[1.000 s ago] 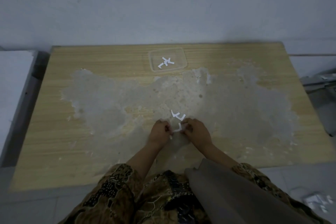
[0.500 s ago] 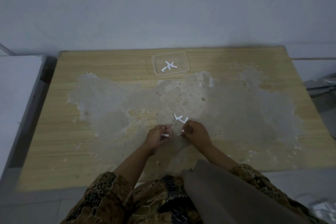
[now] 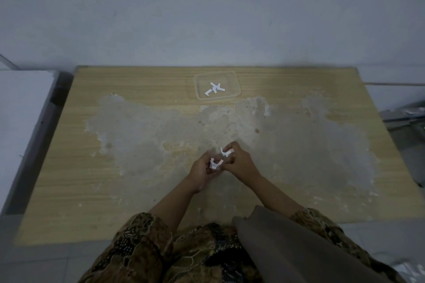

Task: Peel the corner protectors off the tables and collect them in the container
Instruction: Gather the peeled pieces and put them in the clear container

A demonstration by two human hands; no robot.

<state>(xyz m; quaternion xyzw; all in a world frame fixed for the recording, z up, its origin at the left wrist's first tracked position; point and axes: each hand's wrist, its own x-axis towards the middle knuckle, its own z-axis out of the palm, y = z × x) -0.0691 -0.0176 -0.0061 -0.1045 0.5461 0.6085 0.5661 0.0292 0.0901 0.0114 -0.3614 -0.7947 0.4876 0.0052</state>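
— Fingers of both hands are curled round white scraps: the left hand (image 3: 203, 171) pinches one bent white corner protector (image 3: 215, 164), and the right hand (image 3: 238, 163) pinches another (image 3: 226, 151) between thumb and forefinger.

— What differs from a moment ago?

— Half a second back two white pieces lay on the counter (image 3: 142, 181) just beyond the knuckles. Now that spot is bare, and the right hand has a piece lifted above the worn grey patch (image 3: 287, 145). The left hand held a small strip then; it now has a larger curled piece, close against the right hand.

— And the container?

— The clear container (image 3: 197, 89) sits at the far edge of the counter, near the wall (image 3: 207, 18), well apart from the hands. It holds the same few white pieces (image 3: 214, 88), lying crossed. The view has tipped up a little, so more wall shows.
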